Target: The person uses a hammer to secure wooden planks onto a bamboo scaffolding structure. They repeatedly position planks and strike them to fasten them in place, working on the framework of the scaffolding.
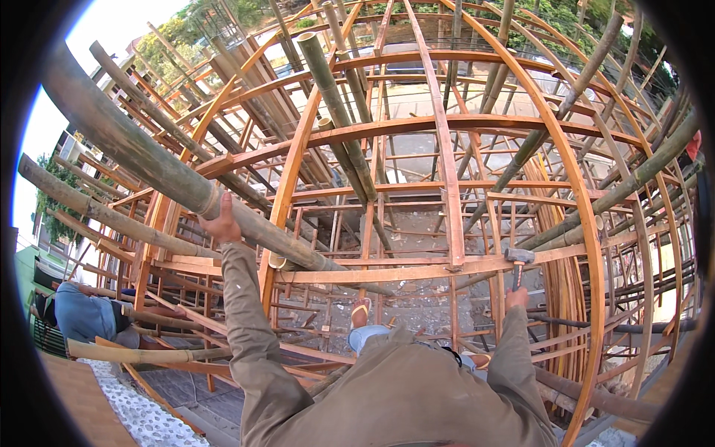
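Observation:
My left hand (pixel 222 223) is closed round a thick bamboo pole (pixel 141 141) that slants from the upper left down towards the middle. Part of its grip is hidden by the pole. In my right hand (pixel 515 299) is a hammer (pixel 519 257), held by its handle with the head up. The hammer head is at a reddish wooden beam (pixel 395 274) that crosses in front of me; whether it touches the beam, I cannot tell. An upright wooden strip (pixel 445 149) meets this beam a little left of the hammer.
Wooden beams (pixel 477 123) and bamboo poles (pixel 324 74) form a lattice all round me. Far below lies rubble-strewn ground (pixel 417 231). My sandalled foot (pixel 360 313) stands high up in the frame. At the left, a person in blue (pixel 86 309) bends among the poles.

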Motion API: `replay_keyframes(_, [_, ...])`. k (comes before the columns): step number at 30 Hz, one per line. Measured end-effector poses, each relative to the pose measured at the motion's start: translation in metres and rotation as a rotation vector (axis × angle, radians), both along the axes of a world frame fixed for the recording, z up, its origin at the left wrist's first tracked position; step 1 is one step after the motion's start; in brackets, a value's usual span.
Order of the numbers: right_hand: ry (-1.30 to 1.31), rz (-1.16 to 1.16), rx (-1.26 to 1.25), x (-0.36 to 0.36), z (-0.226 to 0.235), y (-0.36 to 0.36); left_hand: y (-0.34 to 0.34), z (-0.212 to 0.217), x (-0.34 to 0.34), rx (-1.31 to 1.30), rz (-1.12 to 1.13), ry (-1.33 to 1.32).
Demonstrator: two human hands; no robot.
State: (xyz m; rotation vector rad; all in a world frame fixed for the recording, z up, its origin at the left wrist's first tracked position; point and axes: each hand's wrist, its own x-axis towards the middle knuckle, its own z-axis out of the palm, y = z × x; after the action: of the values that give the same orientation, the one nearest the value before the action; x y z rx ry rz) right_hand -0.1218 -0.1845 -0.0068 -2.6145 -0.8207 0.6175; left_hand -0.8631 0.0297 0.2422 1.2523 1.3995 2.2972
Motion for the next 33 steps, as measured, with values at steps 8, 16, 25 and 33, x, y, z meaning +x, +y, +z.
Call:
replay_keyframes(8, [-0.003,0.023,-0.009,0.011,-0.017,0.002,-0.008,0.015,0.018,0.003,0.036,0.040])
replay_keyframes(16, [-0.033,0.019,-0.015,0.006,-0.010,0.002,-0.014,0.027,0.032,0.019,0.029,0.040])
replay_keyframes(25, [-0.079,0.031,0.008,0.012,-0.023,0.000,-0.012,0.021,0.029,0.037,-0.009,0.025])
replay_keyframes(33, [0.091,0.069,0.012,0.012,-0.021,-0.008,-0.011,0.013,0.019,-0.019,0.047,0.012])
